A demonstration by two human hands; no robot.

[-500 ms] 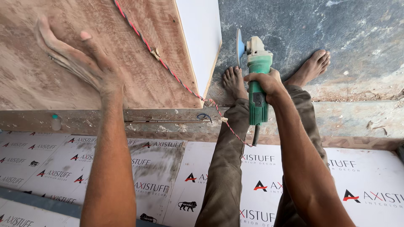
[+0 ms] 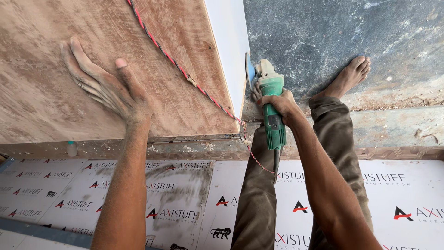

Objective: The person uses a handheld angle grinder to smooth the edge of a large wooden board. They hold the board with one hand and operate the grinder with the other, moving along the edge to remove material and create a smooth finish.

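The plywood panel (image 2: 115, 65) is the biggest thing in view, filling the frame from 9 to 12 o'clock, its brown face dusty and its white laminated edge (image 2: 229, 51) running down at 12 o'clock. Below it, from 7 to 4 o'clock, lie white sheets (image 2: 185, 199) printed with repeated red and black marks. At 1 to 3 o'clock is grey, rough floor (image 2: 333, 37), with a worn step (image 2: 388, 127) across it.

The person's two legs in brown trousers (image 2: 259, 199) stretch from 6 o'clock up toward the centre; the one bare foot (image 2: 351, 76) in full view rests on the floor at 2 o'clock.

The left hand (image 2: 108, 85) lies flat on the panel at 10 o'clock, fingers spread wide and palm down, pressing the wood and closed around nothing.

The right hand (image 2: 280, 104) sits just right of centre, its grip wrapped tight around the body of a green grinder (image 2: 270, 106). The grinder points up toward 12 o'clock, its disc (image 2: 249, 69) touching the panel's white edge near the lower corner.

A twisted red and black cord (image 2: 185, 76) crosses the panel from 12 o'clock down to the centre, then hangs past the corner over the left leg.

A small clear bottle (image 2: 71, 148) with a green cap stands at 8 o'clock below the panel's lower edge.
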